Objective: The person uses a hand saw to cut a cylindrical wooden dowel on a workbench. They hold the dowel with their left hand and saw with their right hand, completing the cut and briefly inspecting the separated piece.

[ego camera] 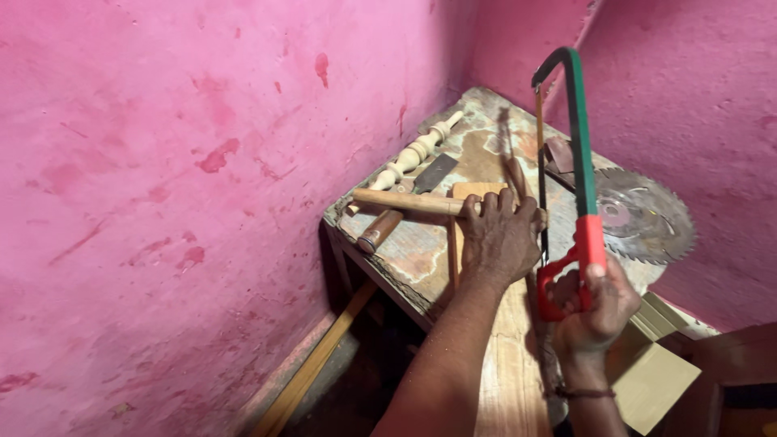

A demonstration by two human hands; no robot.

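My left hand (500, 236) presses down on a round wooden dowel (405, 201) that lies across a flat wooden board (477, 191) on a worn workbench (405, 259). My right hand (597, 306) grips the red handle of a hacksaw (579, 154) with a green frame. The saw stands nearly upright, its thin blade running just to the right of my left hand, close to the dowel's end.
A turned pale wooden spindle (413, 155), a chisel with a wooden handle (401, 212) and a circular saw blade (643, 217) lie on the bench. Pink walls close in on the left and back. A cardboard box (660, 368) sits lower right. A wooden strip (312, 368) leans below the bench.
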